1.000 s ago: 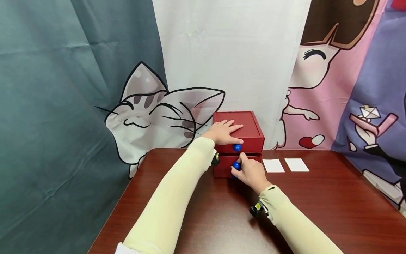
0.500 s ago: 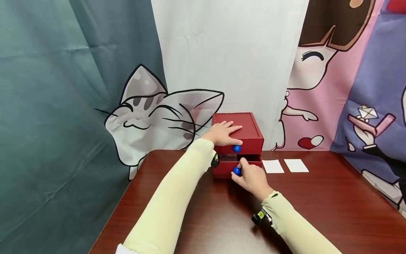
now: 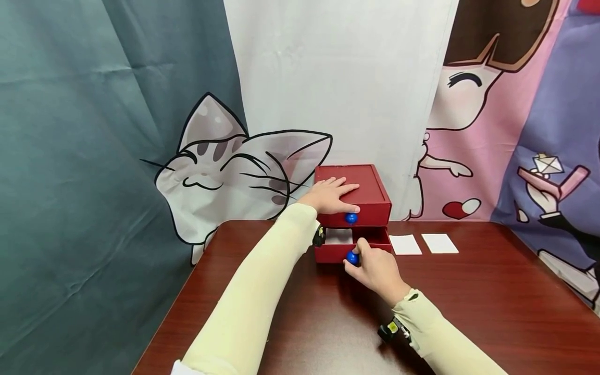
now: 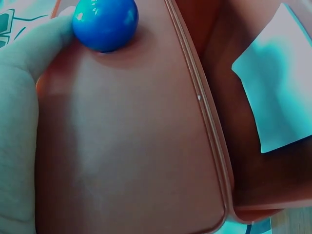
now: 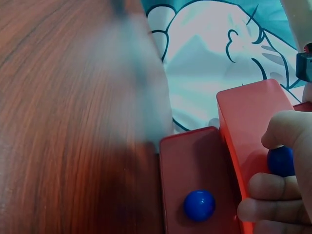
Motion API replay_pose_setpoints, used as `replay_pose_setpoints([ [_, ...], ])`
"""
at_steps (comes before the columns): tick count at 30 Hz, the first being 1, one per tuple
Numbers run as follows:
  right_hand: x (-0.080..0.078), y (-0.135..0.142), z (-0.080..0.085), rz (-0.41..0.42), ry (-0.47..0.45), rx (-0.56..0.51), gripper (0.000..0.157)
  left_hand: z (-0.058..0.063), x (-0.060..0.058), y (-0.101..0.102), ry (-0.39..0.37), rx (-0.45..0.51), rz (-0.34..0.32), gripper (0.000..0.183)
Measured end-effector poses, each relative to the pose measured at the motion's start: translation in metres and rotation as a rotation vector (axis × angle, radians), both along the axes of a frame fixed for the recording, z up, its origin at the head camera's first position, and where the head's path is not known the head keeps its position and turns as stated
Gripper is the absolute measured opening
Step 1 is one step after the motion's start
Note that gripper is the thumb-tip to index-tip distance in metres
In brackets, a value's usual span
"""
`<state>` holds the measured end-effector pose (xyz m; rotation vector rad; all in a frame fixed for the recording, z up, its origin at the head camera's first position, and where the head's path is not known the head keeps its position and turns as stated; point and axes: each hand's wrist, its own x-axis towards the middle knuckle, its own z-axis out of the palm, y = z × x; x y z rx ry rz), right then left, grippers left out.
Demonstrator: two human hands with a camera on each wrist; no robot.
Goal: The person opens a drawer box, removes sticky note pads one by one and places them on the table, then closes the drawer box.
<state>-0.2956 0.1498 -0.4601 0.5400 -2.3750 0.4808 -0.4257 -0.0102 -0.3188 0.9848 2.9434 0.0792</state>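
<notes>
A red two-drawer box [image 3: 351, 182] stands toward the back of the table. My left hand [image 3: 328, 196] lies spread on its top, thumb over the front edge beside the upper drawer's blue knob [image 3: 351, 218]. The lower drawer [image 3: 328, 254] is pulled partway out. With thumb and fingers, my right hand [image 3: 377, 268] pinches that drawer's blue knob [image 3: 352, 257]. Inside the open drawer lies a piece of white paper [image 4: 278, 83], seen from above in the left wrist view. The upper drawer front [image 4: 126, 141] is flush with the box.
On the table [image 3: 304, 323], right of the box, lie two white paper squares, a nearer-to-box one [image 3: 405, 245] and an outer one [image 3: 439, 243]. A printed cloth backdrop [image 3: 347, 78] hangs behind the table. A small device is strapped at each wrist.
The lower drawer has slid out toward me from almost closed, and the paper inside has come into view. My right hand has moved back with the knob. The left hand stays on top.
</notes>
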Motion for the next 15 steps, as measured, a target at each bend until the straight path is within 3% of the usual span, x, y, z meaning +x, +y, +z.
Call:
replay_pose_setpoints([
  [15,0.014,0.000,0.000,0.002,-0.071,-0.016,0.041,0.001,0.000,-0.001,-0.010,0.005,0.000,0.083],
])
